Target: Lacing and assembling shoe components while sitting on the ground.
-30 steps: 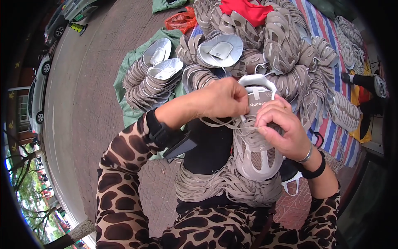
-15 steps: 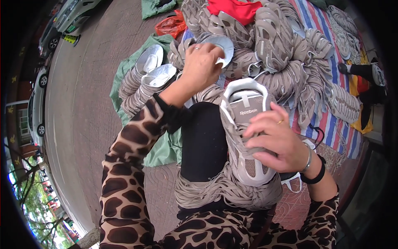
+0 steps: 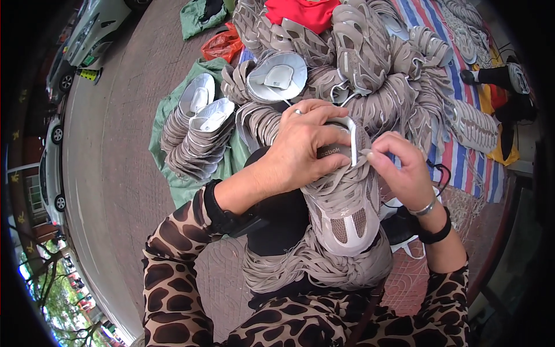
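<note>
A beige and white sneaker upper point(image 3: 346, 217) lies on my lap with its toe pointing toward me. My left hand point(image 3: 303, 144) is closed on its collar and tongue, with fingers reaching inside the opening. At the right side of that opening, my right hand point(image 3: 400, 168) pinches the end of a beige shoelace point(image 3: 354, 173), thumb against forefinger. The lace runs across the front of the upper. Under the toe, a thick bundle of beige shoelaces point(image 3: 318, 266) is draped over my thighs. The palm side of my left hand is hidden.
Ahead lies a large heap of sneaker uppers point(image 3: 364, 52) on a striped sheet point(image 3: 430, 23), with a red cloth point(image 3: 303, 13) on top. Stacked uppers with pale linings point(image 3: 199, 130) rest on a green sack point(image 3: 162, 139). A person's foot point(image 3: 518, 78) shows at right; parked cars point(image 3: 53, 168) stand left.
My left hand has come back from the stacked uppers to the collar of the upper on my lap. My right hand has shifted from its front to a lace end at the opening.
</note>
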### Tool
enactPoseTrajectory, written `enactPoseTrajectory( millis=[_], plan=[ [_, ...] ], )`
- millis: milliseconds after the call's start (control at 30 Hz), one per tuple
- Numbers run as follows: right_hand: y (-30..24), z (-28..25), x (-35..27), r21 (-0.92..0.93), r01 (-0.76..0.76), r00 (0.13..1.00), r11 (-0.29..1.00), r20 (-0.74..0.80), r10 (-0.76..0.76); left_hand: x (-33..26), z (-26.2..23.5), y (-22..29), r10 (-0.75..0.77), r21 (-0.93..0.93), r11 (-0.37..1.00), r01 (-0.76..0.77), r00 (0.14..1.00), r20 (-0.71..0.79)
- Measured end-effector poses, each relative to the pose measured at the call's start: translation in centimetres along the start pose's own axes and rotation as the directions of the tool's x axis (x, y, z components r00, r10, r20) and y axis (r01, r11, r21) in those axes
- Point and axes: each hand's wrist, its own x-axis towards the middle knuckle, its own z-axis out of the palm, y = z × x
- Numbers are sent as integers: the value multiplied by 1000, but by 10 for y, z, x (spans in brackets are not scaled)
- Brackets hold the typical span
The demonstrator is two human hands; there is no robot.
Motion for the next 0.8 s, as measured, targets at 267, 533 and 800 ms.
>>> enactPoseTrajectory(
  millis=[267,533,800],
  plan=[
    [5,-6,15,61,-196,963,979,198,181,10,-7,8,47,118,992,-52,998,45],
    [-10,-23,-5,762,-587,808,274,526,266,-5,-78,-60,134,794,599,-101,991,25],
    [-9,-16,-7,763,-581,805,285,484,344,-30,-73,-66,-83,613,769,181,979,-186]
  ],
)
